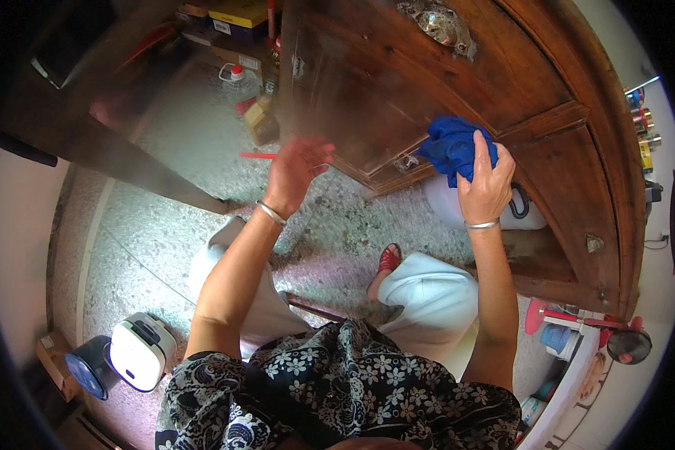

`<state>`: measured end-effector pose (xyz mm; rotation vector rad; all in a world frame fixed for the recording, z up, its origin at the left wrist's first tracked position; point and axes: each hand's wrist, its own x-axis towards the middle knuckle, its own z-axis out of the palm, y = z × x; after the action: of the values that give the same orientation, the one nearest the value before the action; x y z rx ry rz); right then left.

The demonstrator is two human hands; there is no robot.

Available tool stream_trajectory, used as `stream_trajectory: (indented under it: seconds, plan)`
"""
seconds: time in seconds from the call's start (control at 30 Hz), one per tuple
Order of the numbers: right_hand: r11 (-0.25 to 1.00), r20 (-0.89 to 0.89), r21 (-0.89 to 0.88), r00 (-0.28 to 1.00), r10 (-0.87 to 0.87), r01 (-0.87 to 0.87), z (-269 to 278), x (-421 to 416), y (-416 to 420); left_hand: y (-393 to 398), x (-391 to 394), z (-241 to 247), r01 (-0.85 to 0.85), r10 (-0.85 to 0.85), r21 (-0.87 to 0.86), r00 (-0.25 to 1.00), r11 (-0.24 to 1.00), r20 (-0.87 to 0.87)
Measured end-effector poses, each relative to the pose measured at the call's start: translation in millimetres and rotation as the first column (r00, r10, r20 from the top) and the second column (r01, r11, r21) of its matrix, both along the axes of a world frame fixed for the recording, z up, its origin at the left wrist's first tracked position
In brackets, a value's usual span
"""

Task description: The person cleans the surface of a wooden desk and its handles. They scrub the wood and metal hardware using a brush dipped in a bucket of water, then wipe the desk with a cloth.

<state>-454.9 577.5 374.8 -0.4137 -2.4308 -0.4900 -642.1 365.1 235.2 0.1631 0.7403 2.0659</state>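
My right hand (486, 183) grips a crumpled blue cloth (455, 147) at the front of a dark wooden cabinet (540, 79). I cannot tell whether the cloth touches the wood. An open cabinet door (365, 107) with a metal fitting (406, 162) stands out to the left of the cloth. Palm up and fingers spread, my left hand (297, 174) is near that door's lower edge. A thin red strip (257, 155) shows beside this hand; whether it touches the hand cannot be seen. Below the cloth is a whitish container (444, 202) with a dark handle, partly hidden by my right hand.
A clear plastic bottle with a red cap (237, 84) and a yellowish container (261, 121) stand on the speckled floor (337, 225). A table leg (163, 169) slants at left. Behind, at lower left, are a white appliance (140, 351) and a dark bin (93, 365).
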Motion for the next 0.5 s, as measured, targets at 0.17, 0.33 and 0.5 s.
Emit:
stream_trajectory:
  seconds: [0.17, 0.33, 0.5]
  plan:
    - [0.996, -0.003, 0.059, 0.997, -0.072, 0.072, -28, 1, 7, 9, -1, -3, 0.027, -0.027, 0.021, 1.000, 0.999, 0.010]
    - [0.995, 0.141, -0.096, 0.990, -0.028, 0.042, -44, 2, 1, 8, 0, -2, 0.037, -0.037, 0.007, 0.999, 0.999, 0.002]
    - [0.998, 0.010, -0.049, 0.999, -0.034, 0.034, -13, 9, 4, 11, 2, -6, 0.040, -0.039, -0.043, 0.999, 0.998, 0.026]
